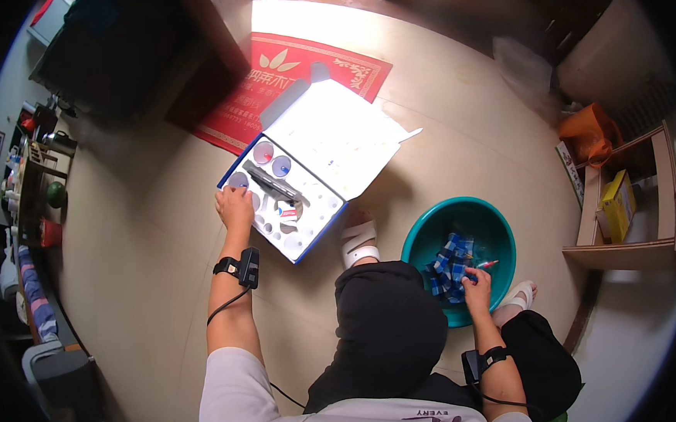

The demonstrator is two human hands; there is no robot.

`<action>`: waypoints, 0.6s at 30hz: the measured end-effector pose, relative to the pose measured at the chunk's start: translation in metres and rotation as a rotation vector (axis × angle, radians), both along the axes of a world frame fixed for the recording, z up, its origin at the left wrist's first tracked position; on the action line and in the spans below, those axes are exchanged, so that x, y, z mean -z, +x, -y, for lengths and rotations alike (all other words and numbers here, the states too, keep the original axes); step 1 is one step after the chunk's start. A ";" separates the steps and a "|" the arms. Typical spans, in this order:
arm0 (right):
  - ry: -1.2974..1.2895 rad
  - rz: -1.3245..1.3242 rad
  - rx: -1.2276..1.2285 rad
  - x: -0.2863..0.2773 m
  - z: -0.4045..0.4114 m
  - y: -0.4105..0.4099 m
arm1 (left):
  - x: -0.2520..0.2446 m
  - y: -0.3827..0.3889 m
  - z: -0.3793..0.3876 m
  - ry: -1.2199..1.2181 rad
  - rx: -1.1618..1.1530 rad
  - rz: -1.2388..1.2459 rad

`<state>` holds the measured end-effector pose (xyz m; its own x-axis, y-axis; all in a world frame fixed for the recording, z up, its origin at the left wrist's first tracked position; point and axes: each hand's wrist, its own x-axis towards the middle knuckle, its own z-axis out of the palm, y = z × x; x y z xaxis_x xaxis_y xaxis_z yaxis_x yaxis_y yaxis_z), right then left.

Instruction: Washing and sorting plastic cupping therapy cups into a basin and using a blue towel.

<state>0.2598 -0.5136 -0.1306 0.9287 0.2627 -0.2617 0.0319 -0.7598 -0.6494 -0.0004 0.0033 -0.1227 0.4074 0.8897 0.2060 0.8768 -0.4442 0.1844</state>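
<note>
An opened box [329,210] with blue sides and a white inner tray sits on the floor ahead, its white lid [334,132] folded back. Round recesses in the tray hold small red [267,157] and blue pieces [285,169]. Across it lies a dark grey elongated part [270,179], near a small red-and-white item [287,212]. My left hand [235,207] rests at the box's left side, fingertips over a recess. Inside a teal plastic basin [408,244] is blue plaid cloth [451,261] with a red-tipped clear object [488,264]. My right hand [477,289] reaches into the basin, fingers curled by the cloth; their grip is unclear.
A red doormat [227,124] bearing writing lies under the lid side. On the right stands a wooden shelf [625,260] with a yellow box [618,205] and an orange bag [592,134]. My sandalled feet flank the basin. Cables run from both wrist straps.
</note>
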 end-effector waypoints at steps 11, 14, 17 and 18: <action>0.038 -0.113 0.002 0.002 0.014 0.016 | 0.021 -0.007 -0.025 -0.006 0.050 0.195; -0.016 -0.099 -0.015 0.005 0.022 0.018 | 0.008 0.012 0.005 0.116 -0.015 0.112; -0.002 -0.095 -0.068 0.012 0.023 0.009 | 0.024 0.015 0.009 0.304 0.007 0.192; 0.041 -0.121 -0.070 0.009 0.020 0.008 | 0.012 0.013 0.005 0.433 0.020 0.262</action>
<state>0.2677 -0.5332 -0.1401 0.8702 0.3383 -0.3582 0.0034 -0.7312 -0.6822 0.0131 -0.0013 -0.1350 0.3088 0.6922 0.6523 0.8161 -0.5451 0.1921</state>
